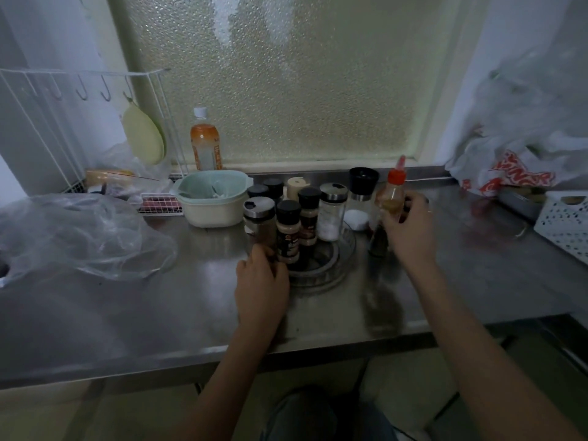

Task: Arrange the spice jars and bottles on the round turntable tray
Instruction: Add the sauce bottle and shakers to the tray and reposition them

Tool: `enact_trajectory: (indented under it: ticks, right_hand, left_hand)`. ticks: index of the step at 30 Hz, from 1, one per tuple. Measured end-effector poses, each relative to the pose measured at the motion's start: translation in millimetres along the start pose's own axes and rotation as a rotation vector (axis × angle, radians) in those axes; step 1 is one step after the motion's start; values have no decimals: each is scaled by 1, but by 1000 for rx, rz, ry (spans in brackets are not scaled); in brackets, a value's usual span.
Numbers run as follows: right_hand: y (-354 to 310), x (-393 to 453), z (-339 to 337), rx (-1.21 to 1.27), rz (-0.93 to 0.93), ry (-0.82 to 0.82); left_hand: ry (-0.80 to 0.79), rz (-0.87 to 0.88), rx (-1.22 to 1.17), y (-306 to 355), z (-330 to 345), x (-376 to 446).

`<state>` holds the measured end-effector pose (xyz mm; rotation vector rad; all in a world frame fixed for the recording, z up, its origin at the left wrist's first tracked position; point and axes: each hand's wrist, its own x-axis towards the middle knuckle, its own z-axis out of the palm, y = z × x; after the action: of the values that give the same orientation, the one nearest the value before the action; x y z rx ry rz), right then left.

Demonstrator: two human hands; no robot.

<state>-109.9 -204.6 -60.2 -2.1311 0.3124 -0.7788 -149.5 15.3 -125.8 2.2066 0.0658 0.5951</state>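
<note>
While jars hide turntable tray point(345, 249) rear, right hand point(410, 224) grips blurred red-capped bottle point(394, 194); left hand point(262, 281) grip unclear.

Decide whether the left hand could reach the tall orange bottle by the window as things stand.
Probably yes. The left hand rests at the tray's near left edge, and the orange bottle stands behind the bowl. It would have to reach over the bowl, which sits low.

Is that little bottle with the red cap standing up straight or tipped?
Upright. The red-capped bottle has its nozzle pointing up, and the right hand wraps around its lower half.
</note>
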Motion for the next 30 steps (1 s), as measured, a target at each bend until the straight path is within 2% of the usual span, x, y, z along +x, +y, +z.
enact_trajectory:
  ticks: [2,3,5,8,9,11,14,18,20,22,23,24,25,27,28,30]
  right_hand:
    - [5,3,5,-117,-5,-172]
    - [5,3,7,-145,-17,-194]
    - [2,-1,9,-131,-66,-135]
    - [-15,-19,10,75,-273,53]
    - [-23,-27,12,119,-350,64]
    - [-35,-43,22,156,-405,-60]
    - [-43,-61,43,184,-268,-307]
    - [-42,-57,44,253,-260,-415]
    - [-33,-40,31,278,-243,-243]
    - [-9,-14,16,190,-177,82]
    - [6,-1,9,94,-97,190]
    - [21,11,6,14,19,217]
    - [34,21,4,-3,164,165]
    - [52,32,10,139,348,-15]
    - [58,33,13,214,371,-64]
    - [63,33,18,277,353,-20]
  left_hand:
    - [-9,-1,7,0,0,0]
    - [-15,2,10,0,0,0]
    - [-24,6,16,0,0,0]
    - [-17,8,-5,-2,0,1]
    - [-13,7,-12,-2,0,2]
    - [-9,10,-24,-3,1,3]
    - [-18,27,-52,-5,1,1]
    - [-32,60,-60,-7,1,-1]
    - [-29,64,-54,-7,2,-1]
    - [-22,48,-51,-7,3,0]
    - [-18,34,-50,-6,3,0]
    - [-13,18,-52,-6,3,0]
    - [-8,7,-57,-5,3,0]
    - [5,-2,-69,-4,2,0]
    - [11,-4,-72,-4,1,0]
    - [16,-12,-73,-3,1,0]
